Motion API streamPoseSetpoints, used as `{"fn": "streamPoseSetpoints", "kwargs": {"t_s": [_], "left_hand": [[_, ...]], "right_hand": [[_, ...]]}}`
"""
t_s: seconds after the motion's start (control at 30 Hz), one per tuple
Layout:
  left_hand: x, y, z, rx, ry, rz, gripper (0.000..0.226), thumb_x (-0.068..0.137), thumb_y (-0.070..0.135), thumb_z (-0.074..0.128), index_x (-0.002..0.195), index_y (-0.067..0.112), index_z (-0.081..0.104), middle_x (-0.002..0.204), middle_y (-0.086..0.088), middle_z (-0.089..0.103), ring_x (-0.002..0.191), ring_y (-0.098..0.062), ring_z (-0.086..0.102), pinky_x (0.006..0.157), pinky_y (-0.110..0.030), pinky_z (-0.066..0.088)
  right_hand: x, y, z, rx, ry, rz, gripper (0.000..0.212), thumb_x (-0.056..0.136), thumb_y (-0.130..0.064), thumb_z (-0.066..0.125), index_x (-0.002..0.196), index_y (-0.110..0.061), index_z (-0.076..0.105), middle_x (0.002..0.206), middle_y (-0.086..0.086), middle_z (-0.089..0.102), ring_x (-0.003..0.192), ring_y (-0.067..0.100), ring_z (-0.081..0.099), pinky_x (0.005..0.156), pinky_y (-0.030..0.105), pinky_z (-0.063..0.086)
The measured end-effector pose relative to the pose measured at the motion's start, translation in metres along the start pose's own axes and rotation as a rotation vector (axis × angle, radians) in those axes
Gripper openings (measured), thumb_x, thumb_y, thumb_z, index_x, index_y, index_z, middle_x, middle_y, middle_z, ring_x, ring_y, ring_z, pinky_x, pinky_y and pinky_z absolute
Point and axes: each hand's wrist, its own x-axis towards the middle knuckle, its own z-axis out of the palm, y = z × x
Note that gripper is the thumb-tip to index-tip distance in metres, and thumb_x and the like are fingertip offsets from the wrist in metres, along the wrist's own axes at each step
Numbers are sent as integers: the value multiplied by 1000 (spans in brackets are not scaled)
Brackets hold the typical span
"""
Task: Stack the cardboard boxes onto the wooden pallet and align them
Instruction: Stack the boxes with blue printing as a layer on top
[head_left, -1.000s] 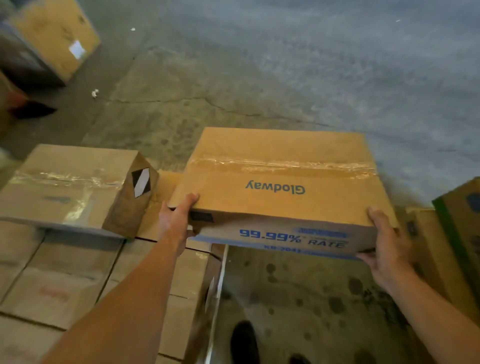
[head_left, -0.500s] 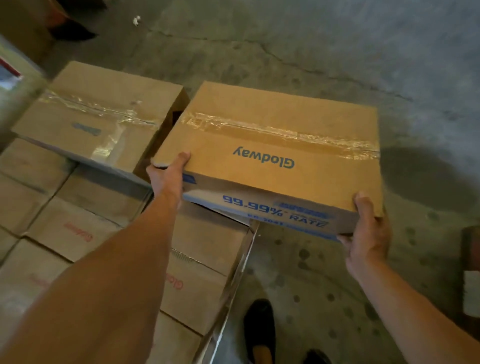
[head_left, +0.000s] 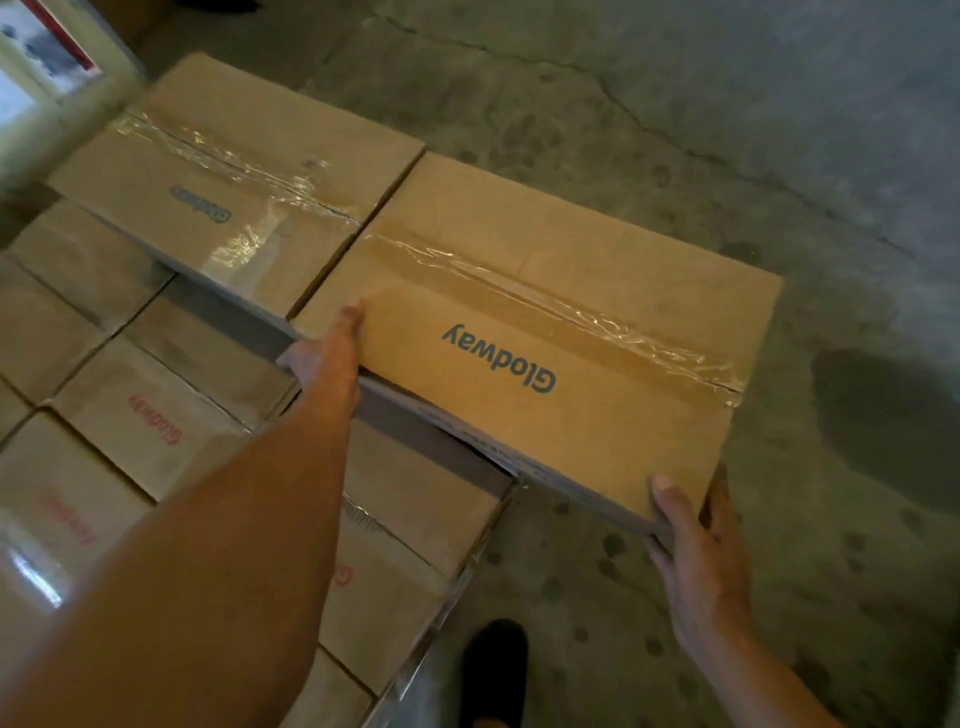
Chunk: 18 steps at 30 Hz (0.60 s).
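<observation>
A flat cardboard box (head_left: 550, 332) with blue "Glodway" print and clear tape lies on top of the stack, its left side against a second like box (head_left: 228, 187). My left hand (head_left: 327, 353) grips its near left corner, thumb on top. My right hand (head_left: 696, 551) holds its near right corner, thumb on the top face, fingers around the side. The right part of the box juts out past the stack over the floor. Below lies a layer of boxes (head_left: 150, 415) with red print. The pallet is hidden.
Cracked, stained concrete floor (head_left: 675, 104) stretches to the right and behind. My dark shoe (head_left: 493, 670) stands beside the stack's near right edge. A blurred pale object (head_left: 41, 67) sits at the top left.
The held box has moved left and down onto the stack, and now meets the neighbouring box. The view has tilted down and left.
</observation>
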Motion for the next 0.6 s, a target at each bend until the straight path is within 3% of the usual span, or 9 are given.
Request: {"fn": "streamPoseSetpoints", "kwargs": {"t_s": [0.03, 0.1, 0.2, 0.27, 0.33, 0.37, 0.43, 0.53, 0.6], "left_hand": [[5, 0, 1, -22, 23, -1, 123, 52, 59, 91, 143, 3, 30, 130, -9, 55, 108, -23, 61, 101, -40, 52], [25, -5, 3, -42, 20, 24, 148, 32, 72, 90, 147, 3, 27, 130, -6, 60, 106, -21, 65, 96, -41, 55], [107, -39, 2, -30, -42, 70, 135, 20, 80, 85, 132, 12, 55, 115, -3, 72, 97, -18, 73, 88, -45, 60], [94, -22, 0, -32, -67, 77, 110, 38, 77, 86, 125, 15, 60, 112, 1, 73, 95, -14, 73, 87, -44, 60], [69, -2, -3, -11, -64, 67, 69, 74, 53, 82, 123, 12, 55, 114, -1, 69, 96, -15, 70, 83, -40, 60], [52, 10, -2, 6, -33, 63, 60, 80, 43, 80, 123, 13, 52, 117, -3, 67, 99, -17, 69, 83, -39, 60], [45, 18, -2, 49, 36, 117, 58, 82, 34, 81, 123, 13, 47, 118, -3, 62, 106, -21, 65, 88, -41, 59], [48, 25, -4, 156, 50, 133, 57, 90, 29, 74, 133, 9, 42, 118, -1, 56, 99, -14, 60, 67, -26, 57], [44, 27, -2, 172, 48, 135, 59, 92, 31, 73, 136, 10, 41, 124, -2, 58, 90, -11, 58, 64, -27, 56]], "right_hand": [[-1, 2, 1, -15, -22, 5, 67, 98, -29, 63, 154, -45, 31, 120, -29, 56, 122, 16, 54, 115, 57, 35], [-3, 2, 4, -18, -50, -5, 68, 98, -30, 63, 154, -47, 29, 117, -34, 53, 127, 18, 51, 115, 58, 35], [-5, -1, 5, -10, -61, -13, 70, 98, -28, 64, 156, -43, 28, 114, -35, 52, 117, 14, 54, 115, 58, 36], [-3, 0, 8, -30, -87, -13, 73, 97, -28, 64, 157, -42, 25, 117, -33, 53, 112, 11, 54, 115, 55, 37], [-2, 5, 14, -68, -114, -28, 75, 96, -31, 65, 157, -44, 23, 126, -28, 53, 119, 12, 53, 115, 54, 38], [-2, 8, 17, -89, -121, -39, 76, 96, -34, 66, 157, -46, 23, 127, -30, 53, 122, 12, 53, 115, 53, 39], [-3, 14, 24, -117, -125, -47, 77, 94, -37, 68, 156, -48, 24, 118, -42, 53, 123, 11, 54, 113, 52, 41], [-9, 22, 35, -122, -118, -65, 78, 92, -41, 69, 155, -50, 24, 126, -37, 54, 126, 10, 55, 114, 50, 41], [-11, 24, 38, -114, -104, -64, 78, 93, -39, 68, 156, -47, 23, 126, -36, 54, 122, 5, 56, 114, 46, 41]]}}
